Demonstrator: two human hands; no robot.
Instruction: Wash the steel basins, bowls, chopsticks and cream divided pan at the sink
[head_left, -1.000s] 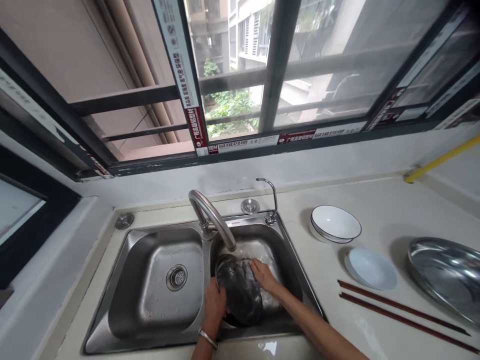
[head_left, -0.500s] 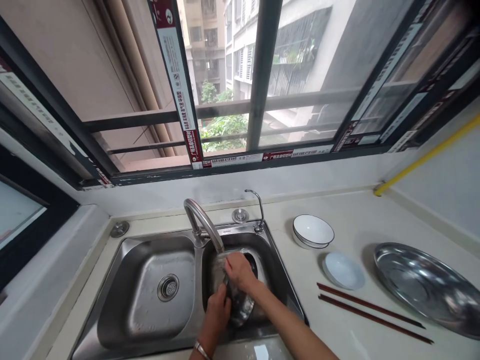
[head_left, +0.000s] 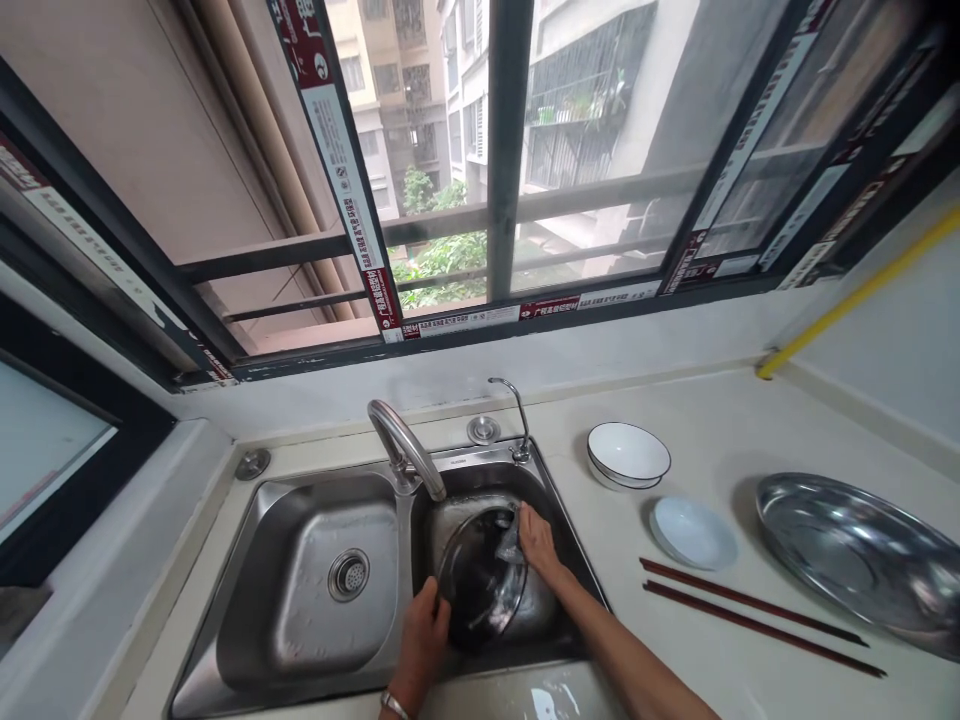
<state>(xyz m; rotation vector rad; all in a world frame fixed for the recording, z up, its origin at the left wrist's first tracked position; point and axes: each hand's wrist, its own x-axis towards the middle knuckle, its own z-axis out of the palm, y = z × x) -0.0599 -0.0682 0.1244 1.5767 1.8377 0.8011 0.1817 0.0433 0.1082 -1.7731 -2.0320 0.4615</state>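
Turned since earlier, the round cookware (head_left: 478, 585) looks dark, glossy; left hand (head_left: 426, 622) grips its edge, right hand (head_left: 537, 538) a greyish wad (head_left: 511, 546).

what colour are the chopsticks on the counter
Dark reddish brown chopsticks; they show best in the head view.

Window frame (head_left: 504, 160), 12 o'clock from sink (head_left: 307, 600): red-and-white tape (head_left: 384, 300) reads "高级铝型材", "环保型"; sink-rim lettering (head_left: 458, 462) too small to read.

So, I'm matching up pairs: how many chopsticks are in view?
2. The farther chopstick lies right of the sink, in front of the pale bowl; the nearer chopstick lies beside it.
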